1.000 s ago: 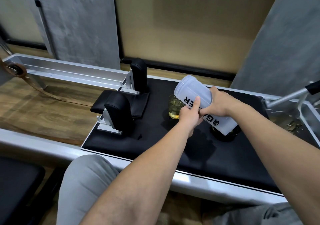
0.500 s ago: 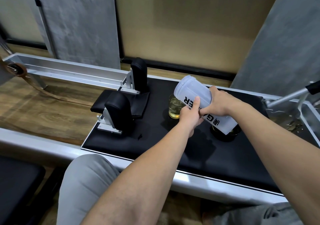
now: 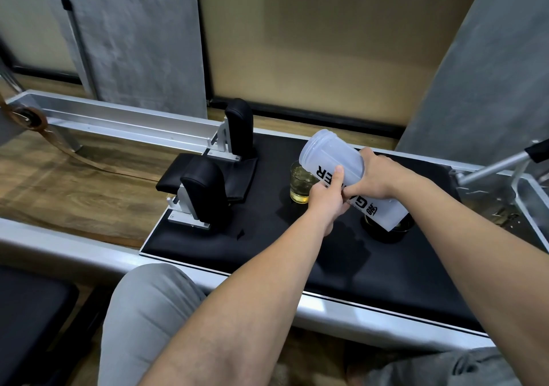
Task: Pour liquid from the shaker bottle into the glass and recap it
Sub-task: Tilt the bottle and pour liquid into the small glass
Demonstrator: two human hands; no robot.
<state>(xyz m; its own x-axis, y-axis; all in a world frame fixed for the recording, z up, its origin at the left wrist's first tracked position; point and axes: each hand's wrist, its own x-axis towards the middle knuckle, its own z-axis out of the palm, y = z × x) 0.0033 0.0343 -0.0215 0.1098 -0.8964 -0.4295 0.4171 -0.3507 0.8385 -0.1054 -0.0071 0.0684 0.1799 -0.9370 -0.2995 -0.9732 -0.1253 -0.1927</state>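
Two hands (image 3: 325, 199) (image 3: 375, 174) gripping one tilted shaker bottle (image 3: 332, 159); one glass (image 3: 301, 185), one lid (image 3: 389, 231)

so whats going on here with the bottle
A person holds a tilted shaker bottle in both hands, the left hand at its middle and the right hand around its body. Its open mouth points over a glass that already holds yellowish liquid. The black cap lies on the black pad, so recapping is not yet done.

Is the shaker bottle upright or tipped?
Tipped: shaker bottle, in both hands, leans open mouth up-left above the glass, base low right.
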